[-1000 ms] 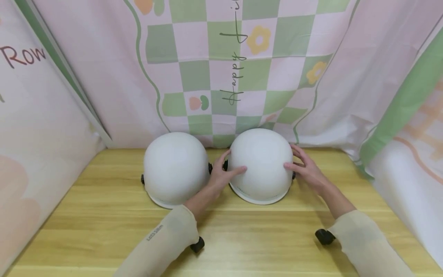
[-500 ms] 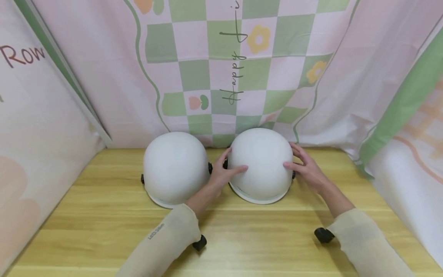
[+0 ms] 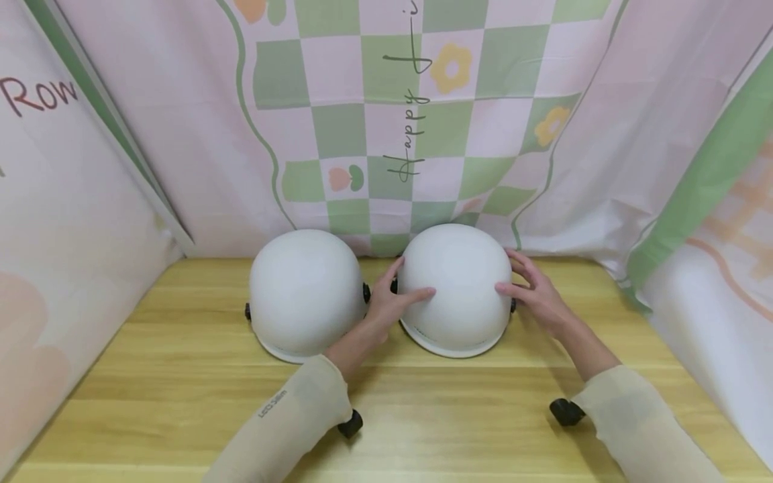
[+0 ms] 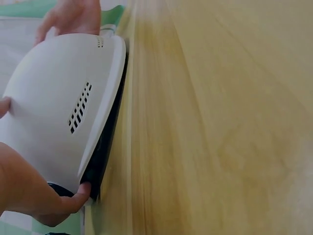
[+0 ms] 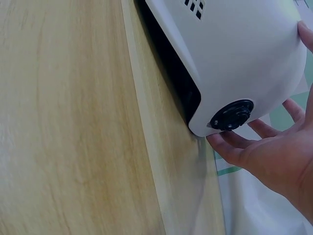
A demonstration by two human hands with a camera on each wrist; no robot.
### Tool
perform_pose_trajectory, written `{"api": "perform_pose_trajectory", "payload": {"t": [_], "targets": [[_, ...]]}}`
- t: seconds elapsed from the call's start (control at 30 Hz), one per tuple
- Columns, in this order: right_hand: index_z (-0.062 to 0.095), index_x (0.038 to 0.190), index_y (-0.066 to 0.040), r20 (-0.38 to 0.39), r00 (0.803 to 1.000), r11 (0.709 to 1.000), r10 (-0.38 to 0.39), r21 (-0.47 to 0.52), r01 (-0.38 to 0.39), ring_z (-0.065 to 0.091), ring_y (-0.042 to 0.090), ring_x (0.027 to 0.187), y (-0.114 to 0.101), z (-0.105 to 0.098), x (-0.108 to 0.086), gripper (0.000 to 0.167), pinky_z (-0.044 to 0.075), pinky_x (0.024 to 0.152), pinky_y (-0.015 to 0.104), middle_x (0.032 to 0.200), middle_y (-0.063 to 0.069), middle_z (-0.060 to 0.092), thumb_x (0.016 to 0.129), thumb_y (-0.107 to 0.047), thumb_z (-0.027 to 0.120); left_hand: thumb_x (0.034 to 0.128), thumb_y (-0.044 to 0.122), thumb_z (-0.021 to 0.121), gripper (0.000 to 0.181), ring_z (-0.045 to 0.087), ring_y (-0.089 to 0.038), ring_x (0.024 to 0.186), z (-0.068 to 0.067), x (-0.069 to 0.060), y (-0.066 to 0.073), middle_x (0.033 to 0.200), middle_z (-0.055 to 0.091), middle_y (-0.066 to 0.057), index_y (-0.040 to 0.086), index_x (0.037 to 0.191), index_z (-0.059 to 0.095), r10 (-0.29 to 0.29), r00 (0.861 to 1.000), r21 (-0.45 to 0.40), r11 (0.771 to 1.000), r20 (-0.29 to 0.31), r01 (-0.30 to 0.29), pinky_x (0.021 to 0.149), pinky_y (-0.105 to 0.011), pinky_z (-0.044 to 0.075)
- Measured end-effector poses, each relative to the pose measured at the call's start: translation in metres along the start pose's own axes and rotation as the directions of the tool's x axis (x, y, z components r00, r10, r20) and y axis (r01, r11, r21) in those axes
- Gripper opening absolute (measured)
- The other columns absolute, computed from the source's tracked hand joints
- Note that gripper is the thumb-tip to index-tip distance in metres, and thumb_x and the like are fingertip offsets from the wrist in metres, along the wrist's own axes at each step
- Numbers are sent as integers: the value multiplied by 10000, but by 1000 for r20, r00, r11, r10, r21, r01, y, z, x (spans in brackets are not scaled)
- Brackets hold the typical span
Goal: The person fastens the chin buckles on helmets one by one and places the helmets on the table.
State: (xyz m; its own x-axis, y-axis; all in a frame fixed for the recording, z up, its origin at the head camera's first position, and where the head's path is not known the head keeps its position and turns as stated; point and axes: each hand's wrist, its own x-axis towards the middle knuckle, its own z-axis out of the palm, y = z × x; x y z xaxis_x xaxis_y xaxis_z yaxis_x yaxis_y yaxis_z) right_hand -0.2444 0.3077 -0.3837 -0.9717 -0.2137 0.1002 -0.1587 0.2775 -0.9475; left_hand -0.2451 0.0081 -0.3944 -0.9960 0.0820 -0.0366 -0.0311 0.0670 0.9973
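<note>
Two white helmets sit side by side on the wooden table, domes up. My left hand (image 3: 386,305) grips the right helmet (image 3: 455,288) at its left side, thumb across the front of the dome. On the opposite side my right hand (image 3: 539,300) holds the same helmet, its thumb on the shell and fingers reaching behind. In the left wrist view, a finger of my left hand (image 4: 29,188) lies at the rim below a vented shell (image 4: 54,88). A round black fitting (image 5: 232,115) shows beside my right hand (image 5: 286,159) in the right wrist view.
The left helmet (image 3: 304,295) stands close to my left hand and forearm. A checkered curtain (image 3: 392,134) hangs just behind both helmets, with more fabric at either side. Wooden tabletop (image 3: 447,416) stretches in front. Black devices (image 3: 566,412) are fixed at both sleeves.
Almost nothing differs. My left forearm has shifted very slightly to the right; both hands stay on the right helmet, which keeps its place.
</note>
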Motion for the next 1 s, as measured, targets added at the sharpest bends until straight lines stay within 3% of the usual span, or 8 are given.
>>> {"api": "perform_pose_trajectory", "payload": {"t": [0.33,0.47,0.53,0.6,0.77,1.0], "targets": [[157,1670,-165,-5,1000,1000,-1,28,1,243,560,1475,-2,-2,-2,794,273,1140,709,1668,303,154,1021,-152,616,843,256,888,870,274,-366,1531,-2,-3,8,1661,333,-76,263,1588,439,-20,1000,-33,999,5,20,1192,-572,321],[165,1669,-162,-13,1000,1000,-5,12,6,289,547,1455,-2,-4,-3,779,454,1070,441,1661,301,185,1028,-157,608,849,242,882,860,273,-362,1532,-2,-4,10,1651,342,-87,244,1587,442,-9,1000,-35,999,17,10,1189,-561,332],[167,1669,-156,-17,1000,1000,-6,6,6,322,540,1436,-2,-4,-4,771,475,974,283,1656,302,199,1032,-162,602,854,240,877,847,289,-365,1523,-3,-5,11,1637,358,-91,240,1584,448,-6,1000,-33,999,20,7,1179,-560,349],[173,1667,-152,-20,1000,1000,-8,4,8,361,524,1410,-2,-4,-4,762,473,910,205,1651,305,211,1034,-165,598,861,233,870,831,310,-366,1510,-5,-6,13,1614,381,-98,233,1580,455,-1,1000,-33,999,20,2,1166,-557,371],[196,1664,-166,-24,1000,1000,-13,2,13,436,411,1355,-3,-4,-5,738,483,909,194,1641,308,231,1038,-168,588,872,222,859,810,314,-359,1509,-7,-8,19,1611,380,-105,220,1577,460,1,1000,-30,1000,28,0,1160,-542,385],[191,1662,-166,-19,999,999,-26,37,27,377,474,1391,-3,-3,-8,741,505,915,206,1627,352,210,1037,-162,589,882,210,850,740,250,-368,1543,-9,-10,25,1673,302,-94,202,1541,514,-1,1000,-46,999,17,2,1161,-567,376]]}}
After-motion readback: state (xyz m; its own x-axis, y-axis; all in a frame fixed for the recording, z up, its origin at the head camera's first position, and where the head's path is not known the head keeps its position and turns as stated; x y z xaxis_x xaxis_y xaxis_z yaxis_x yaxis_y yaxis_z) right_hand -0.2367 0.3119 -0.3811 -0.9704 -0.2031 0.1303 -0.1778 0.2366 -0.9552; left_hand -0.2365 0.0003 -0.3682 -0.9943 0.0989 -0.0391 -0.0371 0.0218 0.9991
